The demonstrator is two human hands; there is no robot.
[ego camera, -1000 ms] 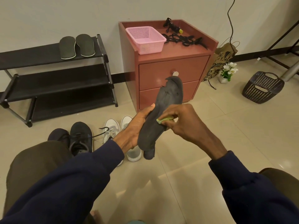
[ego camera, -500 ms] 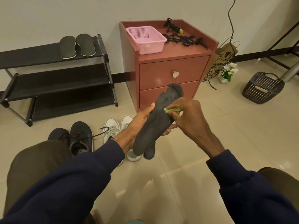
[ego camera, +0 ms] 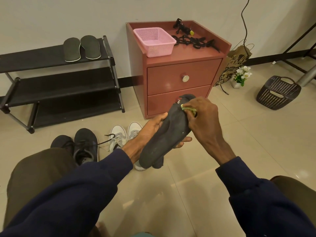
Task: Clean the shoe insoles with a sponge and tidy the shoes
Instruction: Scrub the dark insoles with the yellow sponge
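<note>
Grey foam, the insole (ego camera: 164,134) is held in mid-air in front of the cabinet (ego camera: 181,69), with its heel end toward us and its toe end up and away.

Head view, current state:

1. The left hand (ego camera: 148,132) grips the insole from beneath at mid-length. The thumb lies on the left edge and the fingertips (ego camera: 185,140) show past the right edge.
2. The right hand (ego camera: 203,117) pinches the sponge (ego camera: 188,108), a small yellow-green pad, and presses it onto the toe end of the insole.
3. A second dark piece hangs below the heel end. We cannot tell whether it is another insole.

Head view, progress:

1. Done, in our judgement: 2 shelved insoles (ego camera: 81,48) lie side by side on the top shelf of the rack (ego camera: 51,89), apparently wiped and set aside.
2. In hand: we are wiping 1 insole, and the sponge is at the toe end. We cannot tell from its surface how clean it is.
3. Left: the black shoes (ego camera: 85,144) and white shoes (ego camera: 126,134) stand on the floor near the rack, and 1 black lace trails loose toward the white pair. No shoe has been tidied yet.

We rate the task as roughly half complete. Cleaning is well advanced, and tidying has not begun.
</note>
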